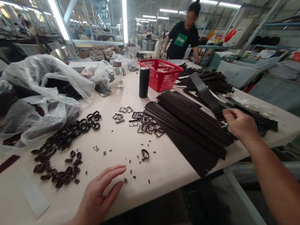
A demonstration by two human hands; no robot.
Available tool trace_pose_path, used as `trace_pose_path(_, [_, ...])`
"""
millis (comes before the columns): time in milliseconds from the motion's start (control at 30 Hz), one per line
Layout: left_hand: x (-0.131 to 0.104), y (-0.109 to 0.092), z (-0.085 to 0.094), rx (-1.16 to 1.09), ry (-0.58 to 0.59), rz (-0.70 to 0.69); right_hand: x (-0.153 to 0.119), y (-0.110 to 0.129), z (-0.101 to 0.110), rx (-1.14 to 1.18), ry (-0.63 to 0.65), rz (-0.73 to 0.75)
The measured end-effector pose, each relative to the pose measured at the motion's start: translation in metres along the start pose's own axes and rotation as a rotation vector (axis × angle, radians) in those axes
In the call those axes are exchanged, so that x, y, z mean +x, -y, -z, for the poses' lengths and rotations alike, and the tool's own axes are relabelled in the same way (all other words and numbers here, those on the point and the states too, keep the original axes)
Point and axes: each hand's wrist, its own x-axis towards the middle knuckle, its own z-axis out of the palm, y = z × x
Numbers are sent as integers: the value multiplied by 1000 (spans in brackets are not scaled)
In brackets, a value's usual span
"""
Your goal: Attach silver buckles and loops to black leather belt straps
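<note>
My left hand (102, 194) hovers at the table's front edge, thumb and fingers apart, with nothing held. Just beyond its fingertips lies a small metal piece (125, 180), and more tiny dark pieces are scattered around a single black loop (144, 155). My right hand (240, 125) is closed on the near end of a dark belt strap (204, 95), whose far end rises to the left. A bit of shiny metal (223, 124) shows under that hand. Below it, a fanned stack of dark belt straps (186, 122) lies across the table's right side.
Metal buckles (142, 121) are heaped mid-table, with black and brown loops (66, 137) to the left. Plastic bags (48, 79), a glass bottle (117, 73), a black tumbler (143, 83) and a red basket (161, 74) stand behind. A person (184, 37) stands beyond the table.
</note>
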Motion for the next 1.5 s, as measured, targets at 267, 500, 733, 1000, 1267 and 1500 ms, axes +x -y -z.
trace_pose_path(267, [-6,2,0,-58,18,-19,-51,60,-97,-472,173,183])
trace_pose_path(500, [-7,-1,-6,-14,35,-67,-62,87,-132,-718,264,170])
trace_pose_path(733, [-9,-2,-9,8,74,-58,-56,90,-133,-710,332,176])
trace_pose_path(1000, [-7,-1,-11,13,80,-53,-20,92,-143,-570,475,181])
trace_pose_path(1267, [-9,3,-16,0,36,-92,1,106,-172,-328,543,187])
trace_pose_path(1500, [-8,3,-13,-59,64,-33,-3,137,-189,-122,459,178])
